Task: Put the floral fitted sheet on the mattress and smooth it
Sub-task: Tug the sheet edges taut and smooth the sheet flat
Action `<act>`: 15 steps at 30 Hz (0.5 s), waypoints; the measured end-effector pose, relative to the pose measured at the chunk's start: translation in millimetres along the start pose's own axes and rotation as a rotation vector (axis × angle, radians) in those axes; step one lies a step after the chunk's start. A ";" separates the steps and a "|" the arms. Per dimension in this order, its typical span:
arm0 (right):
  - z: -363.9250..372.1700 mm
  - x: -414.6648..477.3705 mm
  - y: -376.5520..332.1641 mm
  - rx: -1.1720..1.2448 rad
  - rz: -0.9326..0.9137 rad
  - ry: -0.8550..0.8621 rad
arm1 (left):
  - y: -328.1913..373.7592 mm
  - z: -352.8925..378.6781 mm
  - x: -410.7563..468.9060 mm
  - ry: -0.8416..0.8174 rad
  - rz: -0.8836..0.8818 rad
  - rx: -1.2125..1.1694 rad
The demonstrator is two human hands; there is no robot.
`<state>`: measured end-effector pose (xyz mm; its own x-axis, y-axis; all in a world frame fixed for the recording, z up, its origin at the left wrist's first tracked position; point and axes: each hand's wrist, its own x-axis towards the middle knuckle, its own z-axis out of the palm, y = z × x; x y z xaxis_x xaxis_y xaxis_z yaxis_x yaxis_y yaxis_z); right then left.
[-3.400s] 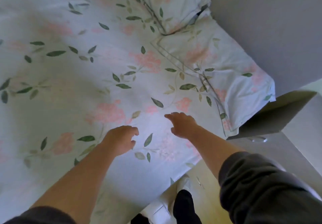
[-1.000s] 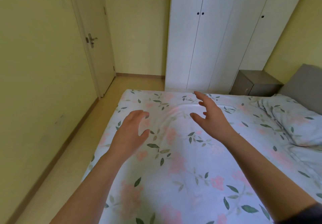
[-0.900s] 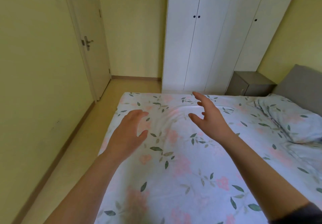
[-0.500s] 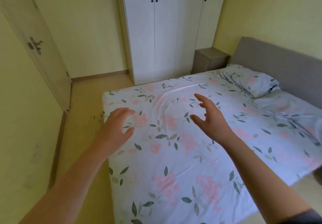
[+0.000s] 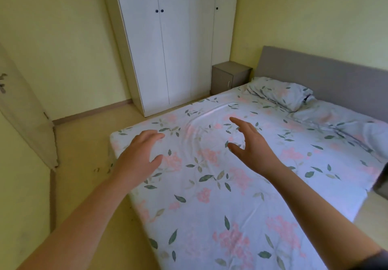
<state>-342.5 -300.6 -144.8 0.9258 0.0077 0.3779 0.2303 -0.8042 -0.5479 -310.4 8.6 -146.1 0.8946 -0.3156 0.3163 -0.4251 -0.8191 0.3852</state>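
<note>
floral fitted sheet (image 5: pixel 220 196): covers the mattress, mid-frame to lower right | done: sheet fitted, apparently | left: ripples (image 5: pixel 201 135) at frame centre | left hand (image 5: pixel 139 154), right hand (image 5: pixel 251 145): fingers spread, empty, above sheet; contact unclear

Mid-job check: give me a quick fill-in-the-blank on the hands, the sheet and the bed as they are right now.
1. The left hand and the right hand are both ____ and hold nothing.
2. The clearest wrinkles in the floral fitted sheet lie ____ the two hands.
3. The pillow lies beside the headboard, which is ____ in colour.
Missing words: open; between; grey.
</note>
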 end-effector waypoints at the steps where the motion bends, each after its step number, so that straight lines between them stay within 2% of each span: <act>1: 6.4 0.3 -5.1 0.009 0.022 0.014 | -10.7 0.6 2.3 -0.014 0.007 -0.005; 7: 76.3 38.0 -49.1 -0.075 0.209 0.044 | -122.2 -14.8 61.0 -0.162 0.114 -0.026; 10: 91.5 53.4 -60.3 -0.131 0.244 0.036 | -150.7 -13.2 100.9 -0.138 0.121 -0.049; 15: 128.3 95.8 -62.2 -0.203 0.355 0.061 | -189.3 11.9 172.6 -0.250 0.235 -0.073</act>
<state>-229.7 -173.5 -170.3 0.9163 -0.3214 0.2388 -0.1695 -0.8517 -0.4958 -73.9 103.5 -174.8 0.7735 -0.6063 0.1848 -0.6238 -0.6765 0.3915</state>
